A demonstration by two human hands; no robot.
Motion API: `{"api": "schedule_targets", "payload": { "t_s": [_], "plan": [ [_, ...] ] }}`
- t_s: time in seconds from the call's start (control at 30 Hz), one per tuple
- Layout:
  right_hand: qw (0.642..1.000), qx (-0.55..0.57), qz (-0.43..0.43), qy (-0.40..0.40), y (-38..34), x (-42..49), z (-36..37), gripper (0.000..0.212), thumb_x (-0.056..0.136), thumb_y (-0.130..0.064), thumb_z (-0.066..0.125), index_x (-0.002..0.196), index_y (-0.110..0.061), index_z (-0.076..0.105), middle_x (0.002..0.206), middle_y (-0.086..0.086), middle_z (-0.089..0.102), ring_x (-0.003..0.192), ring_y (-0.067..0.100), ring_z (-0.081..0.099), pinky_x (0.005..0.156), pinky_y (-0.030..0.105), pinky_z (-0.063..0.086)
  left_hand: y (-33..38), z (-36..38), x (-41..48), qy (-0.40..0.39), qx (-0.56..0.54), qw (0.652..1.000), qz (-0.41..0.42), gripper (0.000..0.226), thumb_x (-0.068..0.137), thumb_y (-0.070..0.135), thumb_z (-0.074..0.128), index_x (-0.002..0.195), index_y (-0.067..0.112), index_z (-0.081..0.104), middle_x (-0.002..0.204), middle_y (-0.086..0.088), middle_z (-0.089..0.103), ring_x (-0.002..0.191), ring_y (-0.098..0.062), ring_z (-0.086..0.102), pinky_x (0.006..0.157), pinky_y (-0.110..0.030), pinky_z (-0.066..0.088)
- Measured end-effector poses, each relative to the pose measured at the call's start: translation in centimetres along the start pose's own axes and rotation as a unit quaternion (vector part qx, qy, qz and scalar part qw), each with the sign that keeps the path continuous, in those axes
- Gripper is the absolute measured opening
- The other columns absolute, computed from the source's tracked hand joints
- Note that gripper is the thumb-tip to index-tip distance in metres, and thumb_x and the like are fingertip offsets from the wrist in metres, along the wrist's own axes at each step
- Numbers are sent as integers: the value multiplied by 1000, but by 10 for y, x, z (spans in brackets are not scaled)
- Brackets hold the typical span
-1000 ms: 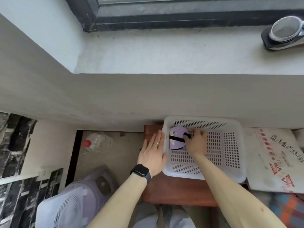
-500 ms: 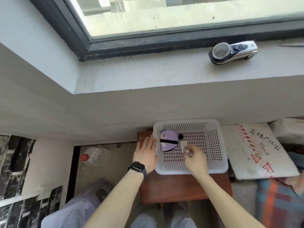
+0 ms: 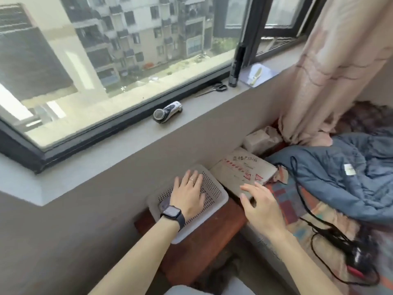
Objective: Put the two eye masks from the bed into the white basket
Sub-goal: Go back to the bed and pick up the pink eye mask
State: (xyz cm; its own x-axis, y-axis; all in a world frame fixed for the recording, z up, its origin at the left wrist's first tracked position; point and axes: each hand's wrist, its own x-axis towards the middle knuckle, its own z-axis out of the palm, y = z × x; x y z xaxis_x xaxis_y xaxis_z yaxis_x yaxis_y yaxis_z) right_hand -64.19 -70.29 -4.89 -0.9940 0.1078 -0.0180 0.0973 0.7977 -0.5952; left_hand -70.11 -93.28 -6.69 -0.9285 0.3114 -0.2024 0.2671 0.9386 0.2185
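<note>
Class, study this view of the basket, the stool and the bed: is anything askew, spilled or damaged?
Nothing looks spilled or damaged. The white basket sits skewed on the wooden stool, one corner past its edge under the left hand. A black cord trails loosely across the bed.

table (image 3: 200,250): reddish-brown wood, set against the wall under the windowsill
on the table: the white basket (image 3: 214,193), placed at the far edge, overhanging the left edge
bed (image 3: 302,228): covered by a patterned sheet, beside the table's right edge
on the bed: a blue quilt (image 3: 348,179), a printed flat package (image 3: 242,169), black cords (image 3: 331,233)
</note>
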Motion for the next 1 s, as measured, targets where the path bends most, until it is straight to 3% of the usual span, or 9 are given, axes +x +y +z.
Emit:
{"api": "schedule_targets", "payload": {
  "t_s": [0.1,0.2,0.47,0.7,1.0],
  "plan": [
    [994,-44,34,90,20,-37,-56,33,94,-34,58,125,-26,68,132,-8,67,140,13,41,114,39,36,64,-26,16,32,9,994,105,67,97,43,36,156,19,14,165,-1,13,152,-23,1,122,-52,8],
    [979,-75,82,173,44,-81,-114,34,96,-33,56,127,-25,67,134,-8,66,141,15,41,115,37,34,141,-44,25,70,18,973,219,65,96,46,33,155,21,22,163,0,23,152,-22,9,120,-50,12],
    [885,-148,264,352,117,-258,-257,34,97,-28,58,128,-19,68,134,-2,67,139,21,45,115,38,35,389,-54,-21,80,22,875,477,62,97,46,36,154,23,25,162,4,27,151,-19,12,120,-48,14],
    [799,-193,371,432,186,-458,-335,37,97,-31,57,131,-19,65,133,-2,67,140,19,43,111,35,37,587,-27,-141,77,9,788,611,61,98,47,33,153,22,28,161,3,29,151,-19,13,121,-49,12],
    [715,-245,448,476,269,-681,-414,35,95,-32,57,128,-22,66,130,-3,69,135,22,49,111,31,33,790,37,-286,44,1,737,675,63,97,49,34,154,25,22,162,4,25,152,-18,9,122,-49,11]
  ]
}}
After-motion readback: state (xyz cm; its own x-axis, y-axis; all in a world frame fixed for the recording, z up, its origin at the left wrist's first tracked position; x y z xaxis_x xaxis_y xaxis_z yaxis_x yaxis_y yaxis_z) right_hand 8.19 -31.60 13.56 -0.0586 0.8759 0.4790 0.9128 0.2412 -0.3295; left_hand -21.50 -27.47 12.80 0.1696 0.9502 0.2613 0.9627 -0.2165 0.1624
